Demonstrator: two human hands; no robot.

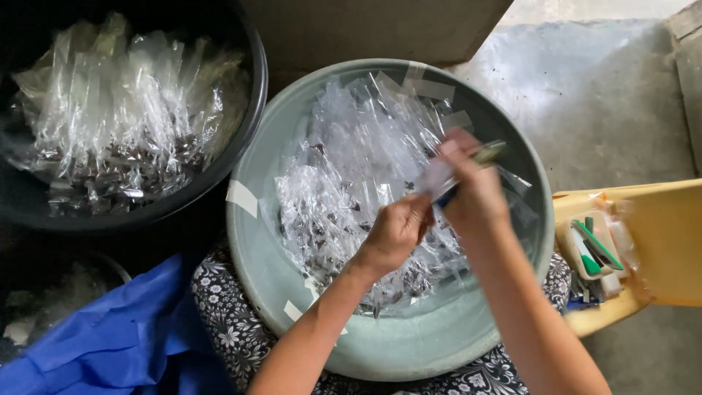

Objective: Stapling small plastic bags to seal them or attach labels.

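Note:
A pale green basin (252, 241) sits on my lap, filled with several small clear plastic bags (344, 190) that hold dark bits. Above its middle, my left hand (395, 230) pinches the lower end of one small clear bag (437, 178). My right hand (472, 186) is closed around the same bag's upper part together with a slim tool with a blue and greenish body (488, 153). The two hands touch each other over the pile.
A black basin (248, 117) at the upper left holds more filled clear bags. A yellow stool (658, 241) at the right carries a small packet of green and white items. Blue cloth (117, 336) lies at the lower left, brown cardboard behind, grey concrete floor at right.

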